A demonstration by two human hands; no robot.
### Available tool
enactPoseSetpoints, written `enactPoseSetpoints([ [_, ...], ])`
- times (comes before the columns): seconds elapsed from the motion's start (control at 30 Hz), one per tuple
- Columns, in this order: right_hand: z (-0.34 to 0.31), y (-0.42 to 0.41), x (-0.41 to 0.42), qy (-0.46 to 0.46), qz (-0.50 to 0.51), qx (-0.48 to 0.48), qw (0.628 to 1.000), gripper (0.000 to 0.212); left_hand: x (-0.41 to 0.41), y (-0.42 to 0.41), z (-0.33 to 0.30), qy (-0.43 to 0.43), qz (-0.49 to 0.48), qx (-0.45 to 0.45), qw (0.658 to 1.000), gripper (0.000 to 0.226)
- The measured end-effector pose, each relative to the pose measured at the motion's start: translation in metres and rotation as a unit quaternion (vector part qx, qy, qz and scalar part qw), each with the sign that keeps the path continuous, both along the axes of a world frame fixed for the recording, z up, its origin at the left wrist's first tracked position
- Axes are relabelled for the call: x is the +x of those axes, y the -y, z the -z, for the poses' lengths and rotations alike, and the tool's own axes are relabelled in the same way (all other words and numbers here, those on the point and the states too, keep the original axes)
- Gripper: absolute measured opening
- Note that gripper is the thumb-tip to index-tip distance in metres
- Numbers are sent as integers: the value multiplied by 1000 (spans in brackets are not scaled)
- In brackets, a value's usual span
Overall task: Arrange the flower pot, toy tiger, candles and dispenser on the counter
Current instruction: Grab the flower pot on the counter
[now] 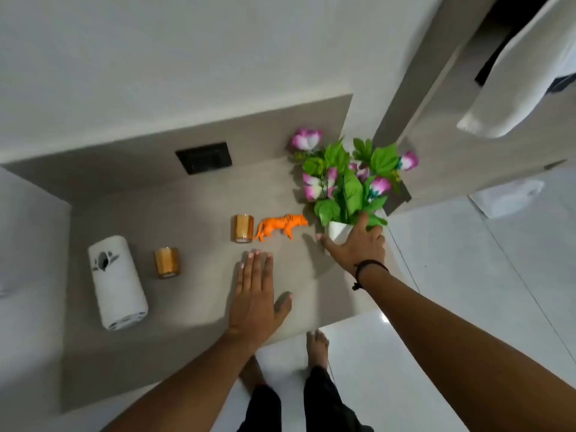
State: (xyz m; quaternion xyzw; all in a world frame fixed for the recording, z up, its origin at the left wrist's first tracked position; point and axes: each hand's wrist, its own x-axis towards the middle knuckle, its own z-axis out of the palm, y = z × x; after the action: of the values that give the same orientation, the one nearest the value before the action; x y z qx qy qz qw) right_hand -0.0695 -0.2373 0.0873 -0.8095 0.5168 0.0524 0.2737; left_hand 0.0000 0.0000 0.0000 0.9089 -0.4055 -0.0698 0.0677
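— Where's the flower pot (336, 231)?
— At three o'clock on the counter (193, 201), right hand (358, 244) wrapped around it, tiger (282, 225) just at its nine o'clock
— Left hand (255, 291)?
— Flat, fingers spread, holding nothing, at six o'clock

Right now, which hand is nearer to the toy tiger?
The left hand. It lies flat on the counter just in front of the toy tiger. The right hand is on the white flower pot, to the tiger's right.
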Motion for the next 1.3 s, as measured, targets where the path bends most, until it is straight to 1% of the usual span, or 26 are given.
enactPoseSetpoints([
  [0.07, 16, 1, 6, 49, 36, 15, 998, 106, -5, -1, 14, -17, -7, 24, 1000, 92],
  [0.13, 28, -1, 8, 85, 54, 21, 995, 98, -8, -7, 23, -7, -13, 28, 1000, 90],
  [0.2, 42, -2, 9, 110, 57, -8, 992, 91, -10, -8, 34, -18, -8, 25, 999, 90],
  [0.27, 51, 1, 8, 162, 58, -32, 985, 86, -8, -8, 40, -14, -4, 7, 1000, 90],
  [0.33, 58, 6, 5, 234, 68, -28, 969, 85, -9, -10, 43, -7, -9, -8, 1000, 89],
  [0.4, 66, 11, 3, 304, 61, -26, 950, 88, -9, -10, 46, -5, -9, -18, 1000, 89],
  [0.47, 78, 16, 3, 345, 53, -43, 936, 92, -9, -11, 48, 3, -8, -13, 1000, 90],
  [0.6, 98, 26, 22, 379, 90, -33, 921, 90, -8, -11, 50, 1, -15, -15, 1000, 93],
  [0.7, 100, 40, 49, 426, 113, -21, 898, 88, -10, -10, 48, 7, -17, -24, 1000, 93],
  [0.8, 100, 60, 80, 448, 133, -14, 884, 84, -11, -10, 45, 21, -16, -33, 999, 94],
  [0.87, 102, 76, 98, 450, 141, -20, 881, 82, -11, -9, 44, 32, -18, -37, 999, 93],
  [1.03, 104, 102, 125, 452, 133, 2, 882, 72, -12, -6, 46, 46, -23, -39, 998, 92],
  [1.23, 97, 113, 136, 458, 109, 15, 882, 82, -12, -8, 49, 32, -20, -38, 999, 97],
  [1.3, 93, 105, 128, 454, 110, 22, 884, 94, -12, -9, 49, 20, -19, -36, 999, 98],
])
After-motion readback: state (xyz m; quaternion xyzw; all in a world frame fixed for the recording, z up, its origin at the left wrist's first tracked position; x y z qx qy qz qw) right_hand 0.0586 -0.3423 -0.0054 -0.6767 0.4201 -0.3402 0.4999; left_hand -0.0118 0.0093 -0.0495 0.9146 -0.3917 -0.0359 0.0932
